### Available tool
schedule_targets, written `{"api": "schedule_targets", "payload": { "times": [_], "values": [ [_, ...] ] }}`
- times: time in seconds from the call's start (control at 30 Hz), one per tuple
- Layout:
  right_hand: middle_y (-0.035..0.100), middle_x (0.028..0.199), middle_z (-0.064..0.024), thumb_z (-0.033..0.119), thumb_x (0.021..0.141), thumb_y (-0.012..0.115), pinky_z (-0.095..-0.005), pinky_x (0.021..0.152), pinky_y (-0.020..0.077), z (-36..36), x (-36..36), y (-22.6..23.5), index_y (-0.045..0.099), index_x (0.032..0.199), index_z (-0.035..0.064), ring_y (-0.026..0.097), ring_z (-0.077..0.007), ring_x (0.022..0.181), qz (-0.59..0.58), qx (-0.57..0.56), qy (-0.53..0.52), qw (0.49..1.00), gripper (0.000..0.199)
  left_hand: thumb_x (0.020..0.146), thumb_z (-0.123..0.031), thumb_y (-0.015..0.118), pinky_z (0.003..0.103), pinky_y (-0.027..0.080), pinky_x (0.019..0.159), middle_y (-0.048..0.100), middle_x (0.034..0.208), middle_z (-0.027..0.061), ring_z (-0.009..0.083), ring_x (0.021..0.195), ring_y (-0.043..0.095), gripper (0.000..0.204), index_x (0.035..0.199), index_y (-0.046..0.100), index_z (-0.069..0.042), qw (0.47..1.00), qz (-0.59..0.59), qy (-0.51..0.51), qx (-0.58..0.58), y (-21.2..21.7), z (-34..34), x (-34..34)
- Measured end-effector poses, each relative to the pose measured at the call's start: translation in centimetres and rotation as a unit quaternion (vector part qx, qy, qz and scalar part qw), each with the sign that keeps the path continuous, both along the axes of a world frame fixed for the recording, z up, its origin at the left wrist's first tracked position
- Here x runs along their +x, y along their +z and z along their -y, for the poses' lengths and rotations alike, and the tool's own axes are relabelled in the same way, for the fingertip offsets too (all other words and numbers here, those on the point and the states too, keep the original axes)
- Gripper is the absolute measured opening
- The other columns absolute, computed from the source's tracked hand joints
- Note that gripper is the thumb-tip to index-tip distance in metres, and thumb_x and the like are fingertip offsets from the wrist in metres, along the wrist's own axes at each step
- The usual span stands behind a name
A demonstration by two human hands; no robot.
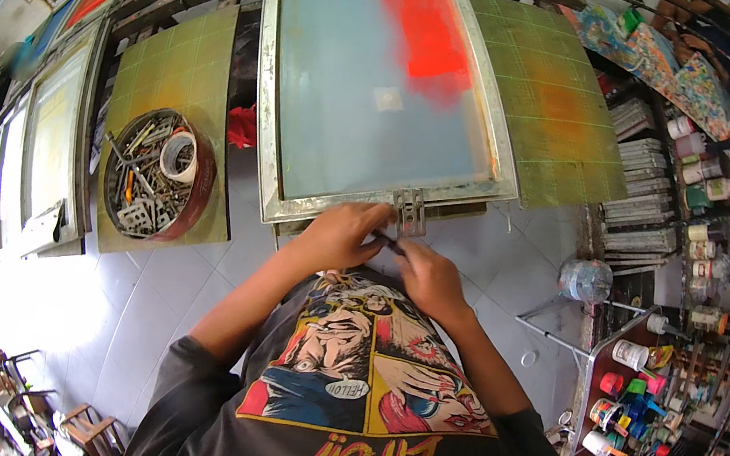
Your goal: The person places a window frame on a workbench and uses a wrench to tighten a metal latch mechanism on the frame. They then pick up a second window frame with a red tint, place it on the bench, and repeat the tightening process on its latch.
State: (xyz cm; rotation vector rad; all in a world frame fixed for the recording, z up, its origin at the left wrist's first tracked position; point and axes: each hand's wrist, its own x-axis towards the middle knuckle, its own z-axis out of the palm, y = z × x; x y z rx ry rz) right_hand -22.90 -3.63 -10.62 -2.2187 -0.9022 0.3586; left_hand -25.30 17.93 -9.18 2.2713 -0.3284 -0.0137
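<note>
A screen-printing frame (pixel 258 132) lies in front of me, its mesh grey-blue with a bright red painted patch at the far right. A slotted metal bracket (pixel 410 214) sits on the frame's near edge. My left hand (pixel 340 238) is closed beside it, fingertips against the frame's edge. My right hand (pixel 433 281) is closed just below the bracket, its fingers pinched on a small dark piece (pixel 390 244) that runs between both hands. Its kind cannot be made out, and the left fingers partly hide what they grip.
On the green board at left stands a round tin (pixel 191 226) full of metal parts, tools and a tape roll. Another green board (pixel 544 104) lies at right. Beyond it are stacked frames (pixel 640 189), a clear water jug (pixel 586 280) and a rack of paint pots (pixel 634 353).
</note>
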Motion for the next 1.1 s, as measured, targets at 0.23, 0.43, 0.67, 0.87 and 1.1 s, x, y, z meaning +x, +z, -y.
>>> {"api": "schedule_targets", "payload": {
  "times": [0.23,0.43,0.67,0.87,1.1],
  "values": [
    [0.064,0.102,-0.0260,0.012,0.091,0.055,-0.0443,0.079,0.0489,5.9,1.9,-4.5,0.055,0.118,-0.0020,0.062,-0.0424,0.091,0.010,0.027,-0.129,0.991,0.031,0.075,-0.015,0.069,0.045,0.042,0.091,0.057,0.109,0.0156,0.0355,0.107,0.052,0.040,0.112,0.056,-0.004,0.980,0.090,0.174,0.045,-6.0,3.1,1.8],
    [0.063,0.106,-0.0262,0.010,0.091,0.054,-0.0447,0.080,0.0489,6.1,2.8,-5.7,0.053,0.123,-0.0010,0.061,-0.0430,0.094,-0.012,0.050,-0.100,0.994,0.034,0.074,-0.018,0.070,0.044,0.039,0.093,0.056,0.111,0.0129,0.0337,0.108,0.051,0.043,0.115,0.060,-0.010,0.968,0.108,0.214,0.079,-7.4,4.7,1.6],
    [0.064,0.104,-0.0258,0.009,0.090,0.055,-0.0426,0.078,0.0499,5.5,3.0,-6.6,0.052,0.125,-0.0011,0.063,-0.0419,0.092,-0.015,0.070,-0.081,0.994,0.036,0.071,-0.025,0.073,0.045,0.037,0.094,0.054,0.112,0.0113,0.0324,0.108,0.050,0.043,0.112,0.064,-0.014,0.963,0.087,0.231,0.106,-7.2,5.5,1.9],
    [0.067,0.095,-0.0218,0.014,0.090,0.057,-0.0439,0.072,0.0509,4.5,2.4,-6.9,0.049,0.128,0.0025,0.065,-0.0405,0.084,-0.148,0.075,-0.098,0.981,0.041,0.070,-0.029,0.074,0.045,0.038,0.092,0.054,0.113,0.0116,0.0335,0.107,0.050,0.044,0.111,0.064,-0.015,0.961,0.095,0.227,0.125,-7.4,5.6,1.9],
    [0.064,0.098,-0.0271,0.015,0.091,0.055,-0.0429,0.074,0.0511,3.1,2.2,-7.0,0.046,0.131,0.0020,0.064,-0.0412,0.088,-0.188,0.099,-0.114,0.971,0.043,0.074,-0.031,0.071,0.045,0.037,0.091,0.052,0.115,0.0123,0.0325,0.106,0.049,0.044,0.115,0.063,-0.020,0.962,0.093,0.208,0.151,-7.0,5.5,1.7]
  ]
}}
